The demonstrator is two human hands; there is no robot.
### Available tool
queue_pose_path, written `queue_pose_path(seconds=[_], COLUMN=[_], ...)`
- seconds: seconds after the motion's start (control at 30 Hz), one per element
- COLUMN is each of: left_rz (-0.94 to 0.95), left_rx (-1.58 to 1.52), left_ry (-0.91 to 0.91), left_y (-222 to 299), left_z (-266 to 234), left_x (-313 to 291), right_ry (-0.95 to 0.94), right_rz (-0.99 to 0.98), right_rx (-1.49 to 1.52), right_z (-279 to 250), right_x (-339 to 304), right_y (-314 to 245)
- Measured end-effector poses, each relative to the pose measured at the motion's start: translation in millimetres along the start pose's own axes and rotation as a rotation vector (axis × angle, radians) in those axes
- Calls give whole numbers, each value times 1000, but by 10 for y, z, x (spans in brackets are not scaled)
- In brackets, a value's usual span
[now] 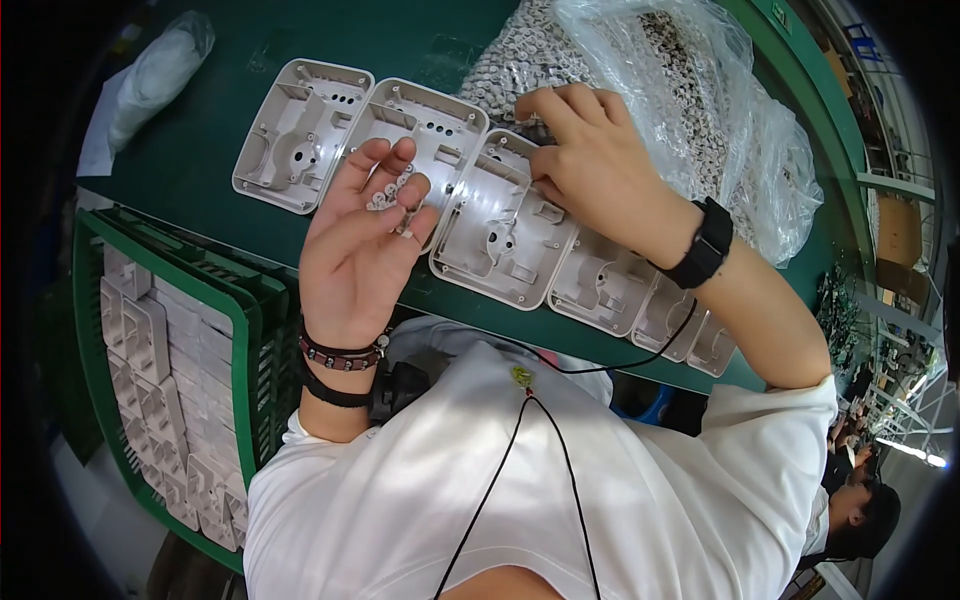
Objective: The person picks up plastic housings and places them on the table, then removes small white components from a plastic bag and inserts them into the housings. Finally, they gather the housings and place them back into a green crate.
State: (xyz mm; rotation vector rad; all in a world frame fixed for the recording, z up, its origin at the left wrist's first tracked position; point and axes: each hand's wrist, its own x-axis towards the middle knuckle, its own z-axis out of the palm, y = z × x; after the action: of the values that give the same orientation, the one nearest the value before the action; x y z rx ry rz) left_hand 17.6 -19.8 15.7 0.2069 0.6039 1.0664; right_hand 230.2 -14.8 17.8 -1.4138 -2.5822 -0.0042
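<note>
Left hand [358,235] lies open cupping small grey parts [392,190]; right hand [590,160] pinches at a housing [505,220]

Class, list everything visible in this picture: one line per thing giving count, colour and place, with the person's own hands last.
Plastic housings: six in view, light grey, in a row along the table edge.
Small parts: several, pale grey, in the left palm.
Clear bag of small parts: one, behind the row.
Table: one, dark green.
Crate: one, green, lower left, stacked with grey housings.
White bundle: one, upper left.
Left hand: open, palm up.
Right hand: fingers at the third housing, black wristwatch.
</note>
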Motion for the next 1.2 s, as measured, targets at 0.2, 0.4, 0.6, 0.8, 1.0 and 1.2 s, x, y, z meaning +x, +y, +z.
queue_pose_path(seconds=[0.2, 0.4, 0.6, 0.8, 1.0, 1.2], left_rz=[83, -43, -147, -67, -34, -161], left_rx=[225, 70, 74, 123, 173, -38], left_ry=[36, -408, -333, -221, -211, -313], left_y=[-6, 42, 22, -56, -55, -53], left_z=[-19, -297, -242, -66, -89, -170], left_x=[6, 75, 33, -14, 12, 65], right_ry=[-42, -73, 182, 269, 211, 201], right_rz=[-70, -122, -2, -108, -140, -126], right_rx=[-103, -78, 236, 248, 241, 281], right_z=[96, -159, -386, -220, -258, -166], right_x=[20, 101, 289, 341, 290, 258], right_y=[30, 25, -552, -665, -622, -578])
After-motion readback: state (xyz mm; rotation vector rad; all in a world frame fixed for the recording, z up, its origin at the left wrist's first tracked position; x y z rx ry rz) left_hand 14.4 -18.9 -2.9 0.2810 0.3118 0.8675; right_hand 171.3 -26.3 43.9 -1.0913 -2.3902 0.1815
